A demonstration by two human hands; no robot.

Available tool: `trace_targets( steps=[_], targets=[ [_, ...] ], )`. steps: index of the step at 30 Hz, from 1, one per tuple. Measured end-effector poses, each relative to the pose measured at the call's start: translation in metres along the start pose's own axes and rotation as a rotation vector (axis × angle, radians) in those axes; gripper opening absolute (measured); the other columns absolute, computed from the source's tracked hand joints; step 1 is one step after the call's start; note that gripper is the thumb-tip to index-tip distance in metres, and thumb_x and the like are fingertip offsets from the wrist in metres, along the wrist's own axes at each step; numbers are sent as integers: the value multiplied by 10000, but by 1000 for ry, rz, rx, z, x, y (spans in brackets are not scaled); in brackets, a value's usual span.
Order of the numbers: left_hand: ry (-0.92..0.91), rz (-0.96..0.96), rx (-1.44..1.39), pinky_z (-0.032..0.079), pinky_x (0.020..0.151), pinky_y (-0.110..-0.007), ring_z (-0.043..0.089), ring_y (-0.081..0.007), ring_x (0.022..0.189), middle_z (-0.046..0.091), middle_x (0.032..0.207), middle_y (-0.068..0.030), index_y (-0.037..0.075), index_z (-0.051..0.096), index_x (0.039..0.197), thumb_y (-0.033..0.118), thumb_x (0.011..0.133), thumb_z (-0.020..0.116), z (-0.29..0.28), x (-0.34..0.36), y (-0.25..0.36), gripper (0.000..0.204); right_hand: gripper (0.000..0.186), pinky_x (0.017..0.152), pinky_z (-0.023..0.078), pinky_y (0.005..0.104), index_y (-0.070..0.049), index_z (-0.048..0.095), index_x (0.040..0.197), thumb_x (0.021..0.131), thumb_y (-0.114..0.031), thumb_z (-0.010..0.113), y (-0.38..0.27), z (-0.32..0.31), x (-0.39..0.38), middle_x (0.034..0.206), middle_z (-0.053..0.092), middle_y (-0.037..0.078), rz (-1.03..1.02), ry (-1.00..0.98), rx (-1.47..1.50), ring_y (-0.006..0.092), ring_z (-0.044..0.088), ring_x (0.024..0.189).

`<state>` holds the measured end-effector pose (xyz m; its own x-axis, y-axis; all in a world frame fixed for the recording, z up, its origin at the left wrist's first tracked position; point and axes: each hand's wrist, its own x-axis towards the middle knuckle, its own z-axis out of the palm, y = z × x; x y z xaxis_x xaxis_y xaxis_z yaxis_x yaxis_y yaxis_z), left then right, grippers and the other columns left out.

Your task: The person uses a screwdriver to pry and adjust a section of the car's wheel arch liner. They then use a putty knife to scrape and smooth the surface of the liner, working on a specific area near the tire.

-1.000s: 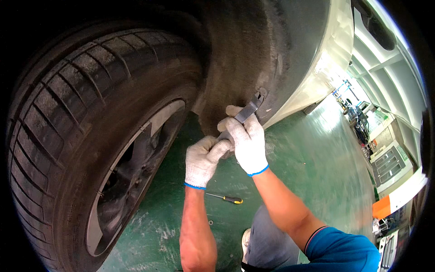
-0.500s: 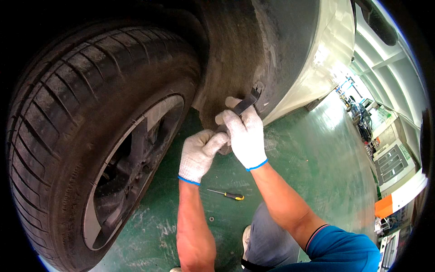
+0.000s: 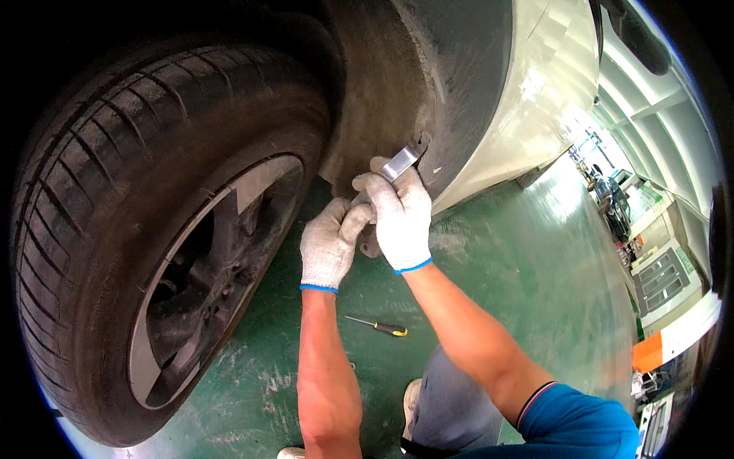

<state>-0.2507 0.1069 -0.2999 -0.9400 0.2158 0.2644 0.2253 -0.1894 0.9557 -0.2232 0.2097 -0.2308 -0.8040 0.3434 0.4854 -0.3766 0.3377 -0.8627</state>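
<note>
My right hand (image 3: 401,222), in a white knit glove with a blue cuff, is closed around a flat metal pry tool (image 3: 400,164). The tool's far tip meets the edge of the dark wheel arch liner (image 3: 386,96), at a small hole or clip spot. Gloved the same way, my left hand (image 3: 327,243) is closed against the fingers of the right, by the liner's lower end. What it grips is hidden behind the fingers. A brownish piece (image 3: 370,243) shows just below where the hands meet.
A large tire (image 3: 84,237) on a dark spoked wheel (image 3: 222,268) fills the left. Pale car bodywork (image 3: 535,92) curves along the upper right. On the green floor (image 3: 505,252) lies a yellow-and-black screwdriver (image 3: 388,328). An orange-and-white bar (image 3: 665,340) stands at far right.
Both hands and the pry tool have shifted slightly left in view, along with the whole scene. The tool has tilted so that its flat face now shines. My right hand still holds it.
</note>
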Motion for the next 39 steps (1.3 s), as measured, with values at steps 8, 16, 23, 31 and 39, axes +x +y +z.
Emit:
trace_targets(
  steps=[8, 16, 23, 31, 39],
  targets=[
    [-8, 50, -64, 517, 762, -316, 631, -149, 795, 709, 835, -87, -13, 732, 966, 385, 928, 742, -9, -5, -5, 400, 312, 786, 540, 287, 96, 607, 1208, 965, -99, 622, -7, 5, -9, 978, 745, 120, -116, 52, -224, 160, 673, 824],
    [-92, 25, -185, 479, 741, -287, 549, -107, 788, 640, 807, -9, -17, 708, 938, 352, 967, 721, -7, -6, -2, 370, 338, 865, 552, 369, 80, 643, 1192, 955, -162, 653, -8, 1, -11, 1000, 753, 194, -128, 83, -273, 279, 727, 933],
    [4, 77, -79, 473, 677, -280, 550, -96, 735, 658, 789, -18, -13, 706, 888, 364, 928, 764, 3, 1, -5, 384, 378, 796, 557, 330, 67, 614, 1267, 976, -173, 650, -4, -6, -4, 994, 757, 136, -61, 11, -111, 193, 695, 896],
    [-74, -8, -68, 468, 658, -276, 558, -90, 734, 687, 802, -25, -25, 712, 858, 293, 900, 789, -10, 13, 1, 330, 334, 755, 543, 304, 60, 657, 1220, 1009, -196, 618, -22, -8, -3, 1044, 748, 134, -21, -58, -186, 171, 670, 852],
    [-3, 13, -125, 489, 652, -277, 575, -95, 720, 673, 796, -30, -39, 716, 880, 332, 884, 810, 0, 12, -4, 383, 366, 825, 533, 275, 84, 577, 1324, 1035, -141, 586, -17, -9, -7, 1088, 737, 133, -52, -44, -265, 160, 666, 942]
  ],
)
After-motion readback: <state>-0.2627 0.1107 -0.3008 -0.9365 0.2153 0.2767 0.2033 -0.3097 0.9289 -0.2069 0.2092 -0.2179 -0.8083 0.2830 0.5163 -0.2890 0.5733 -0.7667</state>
